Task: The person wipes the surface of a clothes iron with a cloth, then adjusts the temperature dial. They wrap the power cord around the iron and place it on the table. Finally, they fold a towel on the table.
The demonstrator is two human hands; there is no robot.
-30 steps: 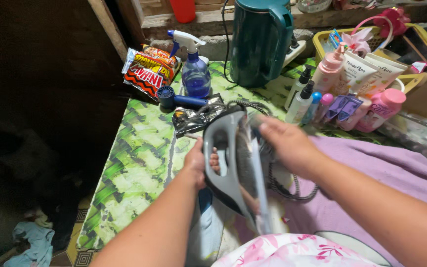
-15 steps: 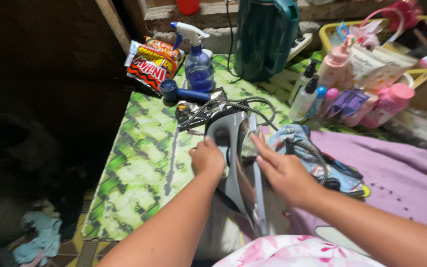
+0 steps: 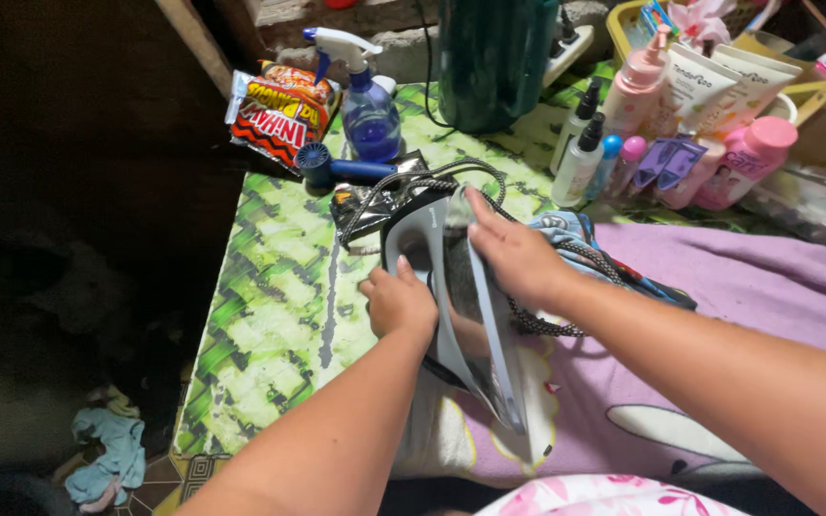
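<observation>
A grey clothes iron [image 3: 430, 250] stands tilted on its side on the green patterned table [image 3: 274, 315], its shiny soleplate [image 3: 485, 334] facing right. My left hand [image 3: 397, 304] grips the iron's handle from the left. My right hand [image 3: 511, 252] lies flat against the soleplate near the iron's tip. The iron's braided cord [image 3: 413, 186] loops behind it. A crumpled blue cloth [image 3: 562, 229] lies just behind my right hand.
A purple cloth [image 3: 748, 287] covers the table's right side. Behind stand a blue spray bottle [image 3: 369, 115], a small blue fan [image 3: 336, 168], a snack bag [image 3: 274, 113], a dark green kettle [image 3: 489, 57] and several pink and white bottles [image 3: 681, 86]. The table drops off at the left.
The iron has come down from its raised position and shifted slightly left. My right hand slid up along the soleplate toward the tip. My left hand stays on the handle.
</observation>
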